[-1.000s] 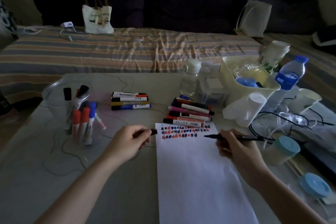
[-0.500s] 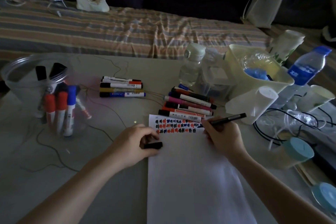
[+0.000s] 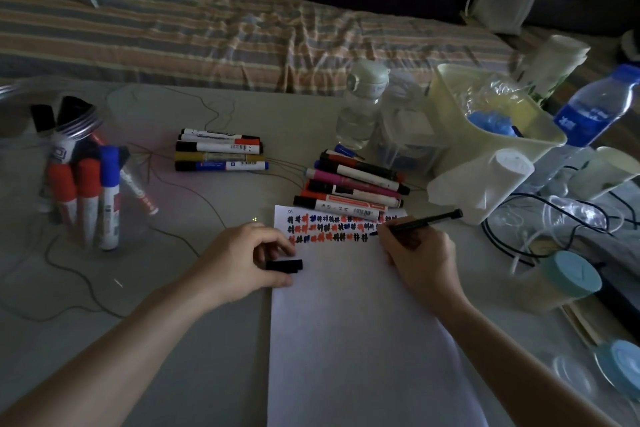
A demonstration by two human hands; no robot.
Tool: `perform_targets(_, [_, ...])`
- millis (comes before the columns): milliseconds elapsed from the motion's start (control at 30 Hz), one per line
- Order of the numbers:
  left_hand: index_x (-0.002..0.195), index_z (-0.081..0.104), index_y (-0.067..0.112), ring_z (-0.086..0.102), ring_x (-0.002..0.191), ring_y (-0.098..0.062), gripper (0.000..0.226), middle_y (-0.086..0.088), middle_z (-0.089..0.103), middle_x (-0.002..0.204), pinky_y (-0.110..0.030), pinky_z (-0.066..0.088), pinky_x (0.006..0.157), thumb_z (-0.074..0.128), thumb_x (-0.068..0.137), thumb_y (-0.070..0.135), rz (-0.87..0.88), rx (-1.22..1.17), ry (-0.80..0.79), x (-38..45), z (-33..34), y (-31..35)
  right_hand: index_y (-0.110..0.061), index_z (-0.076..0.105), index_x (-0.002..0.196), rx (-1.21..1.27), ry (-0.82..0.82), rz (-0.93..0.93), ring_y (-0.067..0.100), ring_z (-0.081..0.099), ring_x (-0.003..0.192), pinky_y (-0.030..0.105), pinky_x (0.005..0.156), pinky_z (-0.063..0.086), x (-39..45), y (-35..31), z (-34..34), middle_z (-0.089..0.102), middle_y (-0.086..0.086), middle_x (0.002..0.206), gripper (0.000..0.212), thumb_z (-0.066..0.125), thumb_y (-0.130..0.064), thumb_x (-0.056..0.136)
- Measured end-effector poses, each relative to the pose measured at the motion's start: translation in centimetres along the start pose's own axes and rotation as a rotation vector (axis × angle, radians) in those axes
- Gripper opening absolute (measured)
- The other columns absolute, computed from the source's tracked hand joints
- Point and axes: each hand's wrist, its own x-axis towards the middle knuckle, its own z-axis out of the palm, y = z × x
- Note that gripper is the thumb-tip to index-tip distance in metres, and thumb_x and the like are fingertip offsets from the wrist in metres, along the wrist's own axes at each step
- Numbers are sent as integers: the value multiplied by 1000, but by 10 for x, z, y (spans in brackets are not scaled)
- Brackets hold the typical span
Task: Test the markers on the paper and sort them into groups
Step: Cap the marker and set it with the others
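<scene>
Black, thin pen (image 3: 420,221), right of frame centre, pinched near the tip by right hand (image 3: 417,258), nib touching the third row of marks on the paper (image 3: 363,340). Probably light, stiff, smooth-barrelled; best gripped low for control. Cap (image 3: 284,265) pinched in curled left hand (image 3: 244,262) at the sheet's left edge. Sorted markers (image 3: 349,189) just above the sheet.
</scene>
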Motion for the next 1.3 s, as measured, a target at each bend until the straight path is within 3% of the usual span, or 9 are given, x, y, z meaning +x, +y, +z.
perform_targets(167, [91, 67, 39, 57, 77, -3, 35, 15, 59, 88, -11, 39, 61, 88, 64, 30, -13, 11, -8, 0, 0, 0, -19, 72, 67, 13, -16, -18, 2, 60, 50, 11, 52, 45, 0, -1, -1, 67, -3, 55, 25, 69, -34, 87])
perform_targets(533, [91, 69, 38, 57, 81, -5, 36, 12, 60, 91, -14, 40, 63, 89, 62, 31, -32, -5, -11, 1, 0, -1, -22, 70, 67, 36, -16, -46, 6, 61, 52, 19, 56, 50, -1, 1, 0, 67, 0, 56, 21, 70, -31, 86])
perform_targets(667, [94, 70, 35, 57, 81, -4, 36, 13, 61, 91, -16, 41, 64, 88, 63, 31, -36, -1, -18, 1, 0, -1, -18, 71, 72, 29, -11, -59, 7, 59, 48, 19, 50, 48, -2, 0, 2, 66, 3, 55, 17, 70, -28, 86])
perform_targets(767, [94, 69, 37, 58, 84, -5, 36, 13, 61, 93, -18, 44, 67, 88, 63, 32, -35, 1, -17, 0, -1, 0, -15, 69, 71, 36, 8, -54, 16, 62, 53, 25, 54, 50, -1, 2, 2, 66, 4, 56, 20, 70, -28, 86])
perform_targets(833, [93, 69, 37, 57, 83, -5, 36, 12, 61, 93, -18, 44, 67, 88, 64, 32, -36, 2, -16, 0, 0, 1, -18, 70, 71, 46, 2, -47, 13, 64, 54, 27, 57, 53, 0, 4, 2, 67, 1, 57, 20, 70, -31, 86])
perform_targets(967, [91, 69, 38, 58, 80, -5, 36, 11, 62, 91, -14, 41, 63, 89, 63, 31, -45, 6, -12, 1, 0, 2, -24, 72, 74, 33, 0, -38, 7, 64, 54, 21, 57, 51, 1, 4, 3, 68, 0, 58, 15, 70, -33, 86])
perform_targets(1100, [92, 68, 38, 56, 79, -4, 36, 12, 61, 90, -12, 37, 60, 88, 63, 31, -49, 18, -18, 0, -1, 3, -21, 72, 73, 20, 13, -53, 15, 62, 56, 27, 54, 50, 1, 5, 3, 67, 3, 58, 15, 71, -30, 85])
perform_targets(1233, [90, 67, 40, 56, 80, -5, 35, 12, 60, 92, -13, 39, 62, 88, 63, 32, -44, 14, -24, 1, 0, 1, -21, 72, 73, 42, 24, -50, 6, 61, 50, 16, 53, 49, 1, 4, 3, 67, 0, 56, 17, 70, -30, 87])
perform_targets(1300, [90, 67, 41, 56, 81, -5, 34, 13, 59, 93, -15, 39, 63, 87, 64, 32, -38, 6, -26, 1, 0, -1, -21, 72, 74, 44, 25, -46, 10, 61, 52, 20, 51, 50, 1, 3, 5, 68, 2, 58, 14, 71, -28, 86])
